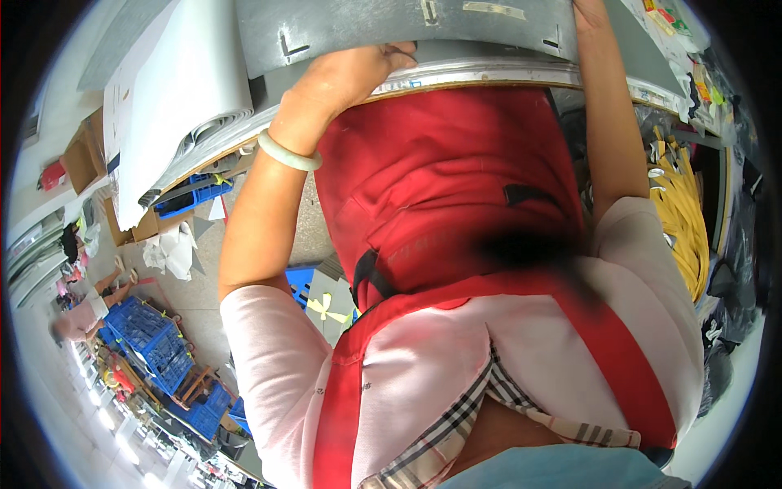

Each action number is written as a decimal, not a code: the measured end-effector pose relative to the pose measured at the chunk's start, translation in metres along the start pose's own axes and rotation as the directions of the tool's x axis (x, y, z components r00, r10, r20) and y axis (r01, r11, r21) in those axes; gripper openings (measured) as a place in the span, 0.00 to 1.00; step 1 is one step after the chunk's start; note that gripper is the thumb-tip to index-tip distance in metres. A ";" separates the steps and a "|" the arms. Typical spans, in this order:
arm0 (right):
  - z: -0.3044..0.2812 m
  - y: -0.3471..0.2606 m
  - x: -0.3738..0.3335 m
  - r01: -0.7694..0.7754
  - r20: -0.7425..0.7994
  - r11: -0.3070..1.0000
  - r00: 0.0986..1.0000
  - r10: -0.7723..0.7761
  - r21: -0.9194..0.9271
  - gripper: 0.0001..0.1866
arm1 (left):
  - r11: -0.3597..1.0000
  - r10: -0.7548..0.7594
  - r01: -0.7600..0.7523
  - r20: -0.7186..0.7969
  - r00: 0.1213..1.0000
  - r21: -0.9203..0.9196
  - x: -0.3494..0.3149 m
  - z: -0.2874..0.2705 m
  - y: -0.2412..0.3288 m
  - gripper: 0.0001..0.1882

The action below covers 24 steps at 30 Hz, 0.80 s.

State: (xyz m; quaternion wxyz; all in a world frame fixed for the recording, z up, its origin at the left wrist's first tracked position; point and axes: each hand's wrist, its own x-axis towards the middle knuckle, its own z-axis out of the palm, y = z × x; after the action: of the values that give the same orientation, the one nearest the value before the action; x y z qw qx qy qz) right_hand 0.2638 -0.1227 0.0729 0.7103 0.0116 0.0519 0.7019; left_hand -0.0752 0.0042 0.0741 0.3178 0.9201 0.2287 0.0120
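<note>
- The left hand (358, 77), top centre of the frame, is curled over the near edge of a large grey sheet (391, 28) that runs across the top of the picture; the fingers fold down around the edge, so it grips the sheet.
- A pale green bangle (287, 152) sits on the left wrist, just below that hand.
- The right hand (588, 15), at the top right, lies on the same grey sheet near its right end; most of the hand is cut off by the frame's rim, so I cannot tell how its fingers are set.
- The sheet lies on a table whose light, wood-trimmed edge (489, 77) curves just under it, between the two hands.
- A red apron (440, 196) over a pink shirt (440, 367) fills the centre and lower frame and blocks the view of anything under the table.
- In the upper left, a thick stack of white sheets (187, 90) lies beside the grey sheet, its layered edges hanging past the table.
- At the right, a bundle of yellow straps (684, 220) hangs down below the table edge.
- In the lower left, blue plastic crates (159, 342) stand on the floor, well away from both hands; another person (81, 314) sits near them at the far left.
</note>
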 end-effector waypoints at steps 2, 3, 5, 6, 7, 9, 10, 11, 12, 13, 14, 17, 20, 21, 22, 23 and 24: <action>-0.001 0.002 -0.002 0.002 -0.001 1.000 1.000 -0.002 0.005 0.26 | 0.996 0.063 -0.064 0.006 0.998 0.063 0.001 -0.002 -0.002 0.17; 0.000 0.006 -0.001 0.000 -0.002 1.000 1.000 0.000 0.008 0.26 | 0.996 0.064 -0.065 0.008 0.998 0.063 0.000 -0.002 0.000 0.17; -0.004 0.020 0.003 0.246 -0.030 0.867 0.957 -0.287 -0.434 0.26 | 0.931 0.253 -0.233 -0.036 0.967 0.282 -0.003 -0.002 0.003 0.15; -0.006 0.025 0.004 0.381 0.072 0.497 0.843 -0.533 -0.780 0.26 | 0.931 0.252 -0.232 -0.035 0.967 0.283 -0.005 0.000 0.004 0.15; -0.006 0.027 0.004 0.380 0.071 0.498 0.844 -0.532 -0.779 0.26 | 0.871 0.344 -0.277 -0.101 0.933 0.405 -0.007 0.002 0.005 0.14; -0.008 0.028 0.005 0.373 0.061 0.471 0.830 -0.554 -0.799 0.26 | 0.795 0.440 -0.305 -0.153 0.885 0.524 -0.009 0.003 0.008 0.13; -0.011 0.024 0.005 0.374 0.062 0.470 0.830 -0.555 -0.800 0.26 | 0.817 0.405 -0.307 -0.105 0.908 0.489 -0.008 0.000 0.011 0.12; -0.016 0.019 0.006 0.384 0.091 0.476 0.843 -0.530 -0.791 0.26 | 0.837 0.370 -0.307 -0.055 0.927 0.453 -0.008 -0.002 0.014 0.12; -0.017 0.020 0.008 0.392 0.120 0.486 0.858 -0.499 -0.781 0.27 | 0.838 0.367 -0.304 -0.056 0.928 0.454 -0.008 -0.001 0.011 0.12; -0.017 0.020 0.009 0.391 0.120 0.488 0.859 -0.497 -0.780 0.27 | 0.850 0.394 -0.329 -0.082 0.916 0.411 -0.007 0.000 0.008 0.12; -0.018 0.021 0.010 0.382 0.103 0.492 0.858 -0.503 -0.783 0.26 | 0.859 0.419 -0.355 -0.109 0.901 0.368 -0.008 0.002 0.005 0.13; -0.021 0.008 0.006 0.399 0.128 0.474 0.853 -0.507 -0.785 0.26 | 0.839 0.466 -0.388 -0.134 0.875 0.382 -0.009 0.006 0.003 0.13; -0.024 -0.008 -0.007 0.418 0.139 0.432 0.828 -0.544 -0.800 0.25 | 0.915 0.309 -0.281 -0.056 0.949 0.291 -0.008 0.003 0.014 0.14; -0.022 -0.008 -0.008 0.400 0.109 0.423 0.818 -0.564 -0.813 0.25 | 0.912 0.320 -0.291 -0.056 0.946 0.290 -0.002 0.006 0.019 0.14; -0.020 -0.008 -0.011 0.406 0.114 0.412 0.811 -0.573 -0.816 0.25 | 0.913 0.305 -0.274 -0.058 0.951 0.303 0.006 0.012 0.028 0.15; -0.018 -0.009 -0.016 0.415 0.120 0.399 0.800 -0.587 -0.817 0.25 | 0.913 0.294 -0.261 -0.060 0.954 0.314 0.017 0.021 0.038 0.15; -0.014 -0.007 -0.019 0.422 0.128 0.384 0.792 -0.597 -0.821 0.25 | 0.859 0.418 -0.363 -0.087 0.904 0.361 0.036 0.033 0.049 0.17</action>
State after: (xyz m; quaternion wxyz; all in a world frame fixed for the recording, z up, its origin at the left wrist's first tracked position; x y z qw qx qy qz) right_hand 0.2694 -0.1425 0.0590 0.8039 -0.4006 -0.2100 0.3863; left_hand -0.0175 -0.0337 0.0723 0.1270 0.9837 0.0605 0.1118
